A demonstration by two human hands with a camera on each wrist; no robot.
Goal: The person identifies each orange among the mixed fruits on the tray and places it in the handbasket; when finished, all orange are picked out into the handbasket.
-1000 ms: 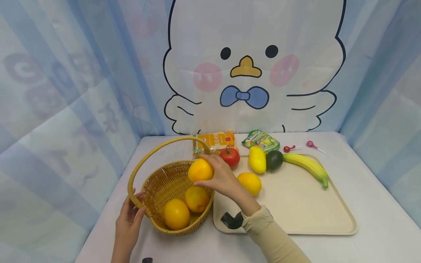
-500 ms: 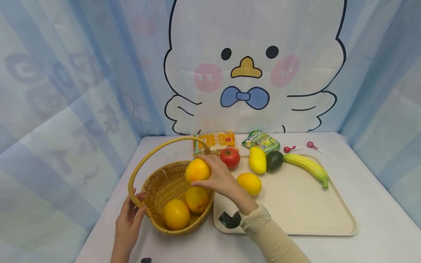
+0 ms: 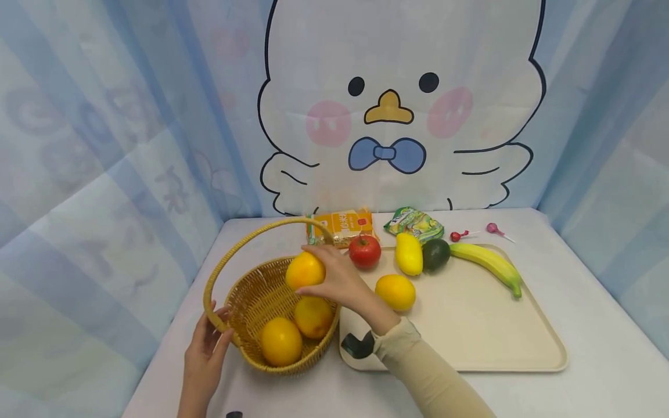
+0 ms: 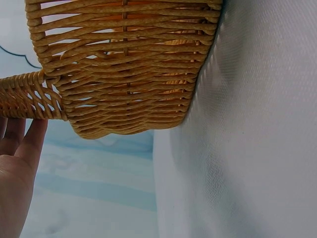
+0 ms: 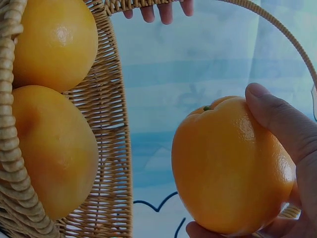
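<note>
My right hand (image 3: 340, 277) holds a smooth orange (image 3: 305, 271), with a small green stem, above the right part of a wicker basket (image 3: 256, 290). In the right wrist view, the thumb lies along the side of this orange (image 5: 230, 166) and other fingers are beneath it. Two more round orange-yellow fruits, one in front (image 3: 280, 341) and one with a reddish patch (image 3: 313, 317), lie in the basket. My left hand (image 3: 205, 354) grips the base of the basket's arched handle (image 3: 219, 264) at the left rim. Its fingertips show past the handle in the right wrist view.
A beige tray (image 3: 470, 337) on the right carries a lemon (image 3: 395, 292), mango (image 3: 409, 254), avocado (image 3: 436, 255) and banana (image 3: 488, 266). A red apple (image 3: 364, 251) sits at its back left corner. Behind are two snack packets (image 3: 342, 226) and two lollipops (image 3: 493, 228).
My right hand has carried the orange a little leftward, further over the basket. The left hand and basket have stayed in place.
</note>
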